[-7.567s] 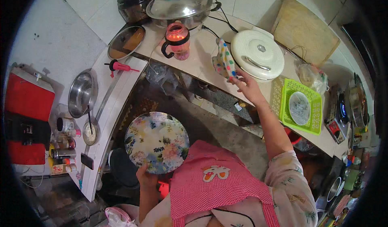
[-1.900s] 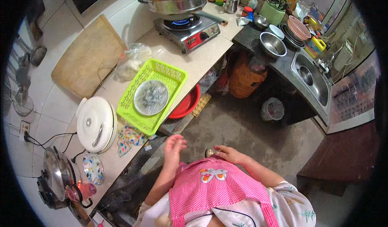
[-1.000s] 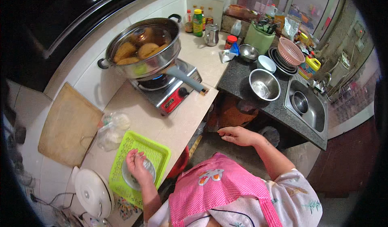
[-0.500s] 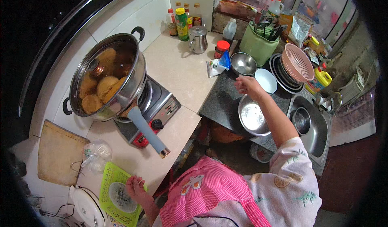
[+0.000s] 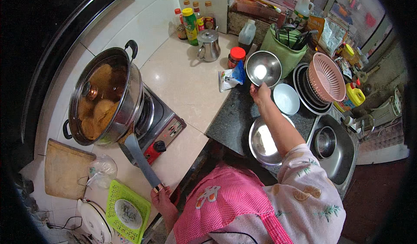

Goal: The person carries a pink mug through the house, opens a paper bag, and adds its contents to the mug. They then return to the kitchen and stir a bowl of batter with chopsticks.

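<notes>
My right hand [image 5: 260,93] pinches the near rim of a small shiny steel bowl [image 5: 263,69], tilted beside the green utensil holder [image 5: 283,46]. Just below are a white bowl [image 5: 286,99] and a larger steel basin [image 5: 266,140]. My left hand [image 5: 163,200] has curled fingers at the copper-coloured end of a long grey handle [image 5: 145,163]; whether they grip it is hard to see. That handle sticks out from under a big two-handled steel pot [image 5: 135,94] on the stove [image 5: 167,133]. Through the pot's glass lid [image 5: 103,76], brownish round pieces show.
Right of the bowls, a pink colander [image 5: 326,76] rests on stacked dark dishes beside the sink [image 5: 343,157]. Bottles [image 5: 190,26], a steel jug [image 5: 209,46] and a red-lidded jar [image 5: 236,57] stand at the back. A green basket [image 5: 141,209] sits at the lower left.
My right hand has gone from hovering near the small steel bowl to holding and lifting it by its rim. My left hand has moved from the green basket to the handle's end. The view has shifted slightly.
</notes>
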`<action>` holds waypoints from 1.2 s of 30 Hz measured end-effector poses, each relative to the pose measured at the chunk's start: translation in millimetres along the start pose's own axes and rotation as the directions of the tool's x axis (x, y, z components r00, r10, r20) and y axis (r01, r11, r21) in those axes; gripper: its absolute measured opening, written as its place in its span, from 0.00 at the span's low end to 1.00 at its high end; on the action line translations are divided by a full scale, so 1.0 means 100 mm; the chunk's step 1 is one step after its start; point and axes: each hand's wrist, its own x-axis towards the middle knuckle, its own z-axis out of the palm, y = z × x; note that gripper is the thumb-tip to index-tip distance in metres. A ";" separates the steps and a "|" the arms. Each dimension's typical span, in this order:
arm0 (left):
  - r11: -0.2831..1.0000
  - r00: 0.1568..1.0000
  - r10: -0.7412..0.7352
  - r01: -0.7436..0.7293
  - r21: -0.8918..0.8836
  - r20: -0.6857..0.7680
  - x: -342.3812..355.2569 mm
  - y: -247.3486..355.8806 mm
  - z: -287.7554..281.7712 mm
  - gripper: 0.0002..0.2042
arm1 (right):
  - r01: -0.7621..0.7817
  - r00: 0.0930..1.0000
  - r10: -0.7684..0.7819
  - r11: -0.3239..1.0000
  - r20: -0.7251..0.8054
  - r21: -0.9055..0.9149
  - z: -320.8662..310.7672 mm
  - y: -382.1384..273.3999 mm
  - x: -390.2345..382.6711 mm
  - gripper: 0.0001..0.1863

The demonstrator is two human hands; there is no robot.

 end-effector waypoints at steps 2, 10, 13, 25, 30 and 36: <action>0.999 0.999 -0.042 0.043 -0.024 0.026 -0.02 -0.04 0.10 0.05 | -0.019 0.999 0.020 1.000 -0.029 0.020 0.24 -0.16 -0.25 0.17; 0.997 0.985 -0.083 0.081 0.018 0.149 -0.08 -0.06 0.40 0.05 | -0.425 0.879 0.353 0.886 0.320 0.188 -0.09 -0.75 -1.08 0.16; 0.997 0.973 -0.058 0.046 0.060 0.221 -0.13 -0.13 0.37 0.05 | -0.206 0.964 0.139 0.927 0.225 0.313 -0.50 -1.01 -1.58 0.18; 0.997 0.957 -0.014 0.035 -0.065 0.290 -0.95 -0.32 -1.02 0.07 | -0.255 0.686 -0.031 0.925 0.727 0.281 -1.42 -0.77 -2.94 0.24; 0.985 0.999 0.049 -0.051 -0.164 -0.011 -1.76 -0.55 -2.42 0.06 | -0.138 0.498 0.427 0.898 0.755 -0.417 -0.90 0.68 -3.95 0.19; 0.963 0.953 0.052 -0.127 -0.238 -0.297 -2.86 -0.34 -3.56 0.13 | 0.286 0.181 0.863 0.414 0.473 -0.864 -0.24 2.22 -6.12 0.15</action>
